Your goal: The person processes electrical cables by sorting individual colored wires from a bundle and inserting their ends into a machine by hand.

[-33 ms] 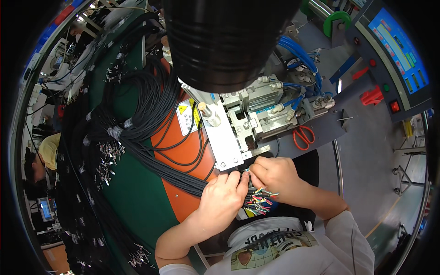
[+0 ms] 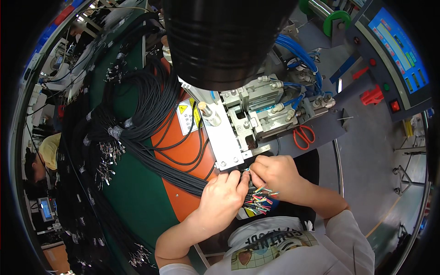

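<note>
Both hands meet just below the front corner of a metal machine fixture [image 2: 227, 142]. With fingers curled, my left hand [image 2: 222, 195] grips a black cable, whose end shows between the hands. My right hand [image 2: 277, 176] pinches the small light-coloured wires at that end, its fingertips close to my left thumb. Under and between my hands lies a bundle of black cables [image 2: 183, 181], coming from the left. Their stripped ends fan out as red, green, yellow and white wires [image 2: 261, 201] below my right hand. My fingers partly hide the held end.
Coiled black cables [image 2: 146, 101] lie on the orange plate [image 2: 183, 208] and green table [image 2: 137, 201]. Red-handled scissors [image 2: 303, 137] rest right of the fixture. A large black cylinder [image 2: 220, 41] hangs overhead. A control screen [image 2: 398, 50] stands far right; a person in yellow [image 2: 49, 149] is at left.
</note>
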Tool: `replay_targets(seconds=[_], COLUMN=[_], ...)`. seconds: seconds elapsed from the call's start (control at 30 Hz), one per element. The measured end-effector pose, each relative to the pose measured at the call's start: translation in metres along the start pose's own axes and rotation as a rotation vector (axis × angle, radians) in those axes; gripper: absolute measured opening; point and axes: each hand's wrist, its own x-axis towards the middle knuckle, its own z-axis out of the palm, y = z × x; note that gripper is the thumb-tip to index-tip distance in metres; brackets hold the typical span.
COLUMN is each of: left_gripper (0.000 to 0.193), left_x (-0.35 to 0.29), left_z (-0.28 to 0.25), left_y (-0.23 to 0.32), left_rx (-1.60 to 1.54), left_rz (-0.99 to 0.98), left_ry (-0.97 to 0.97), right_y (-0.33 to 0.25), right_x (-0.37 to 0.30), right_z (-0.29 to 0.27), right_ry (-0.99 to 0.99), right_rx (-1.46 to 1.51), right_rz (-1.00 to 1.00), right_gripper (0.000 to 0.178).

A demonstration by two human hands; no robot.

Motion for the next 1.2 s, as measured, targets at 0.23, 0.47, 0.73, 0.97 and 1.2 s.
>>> replay_targets(seconds=[0.23, 0.47, 0.73, 0.97, 1.2], left_gripper=[0.041, 0.046, 0.037, 0.041, 0.045], left_x=[-0.003, -0.033, -0.031, -0.031, -0.025], left_z=[0.004, 0.014, 0.023, 0.017, 0.018], left_y=[-0.002, -0.018, -0.017, -0.018, -0.021], left_rx=[-0.03, -0.277, -0.237, -0.455, -0.66], left_rz=[-0.011, -0.217, -0.136, -0.041, -0.026], left_ry=[0.054, 0.278, 0.391, 0.293, 0.375], right_y=[0.003, 0.007, -0.009, -0.017, -0.01], right_x=[-0.006, -0.004, -0.019, -0.016, -0.02], right_z=[0.012, 0.013, -0.005, -0.002, 0.008], right_ry=[0.15, 0.055, -0.061, -0.048, -0.049], right_rx=[0.114, 0.351, 0.789, 1.038, 1.38], right_rz=[0.061, 0.247, 0.18, 0.342, 0.505], right_gripper=[0.007, 0.006, 0.035, 0.023, 0.017])
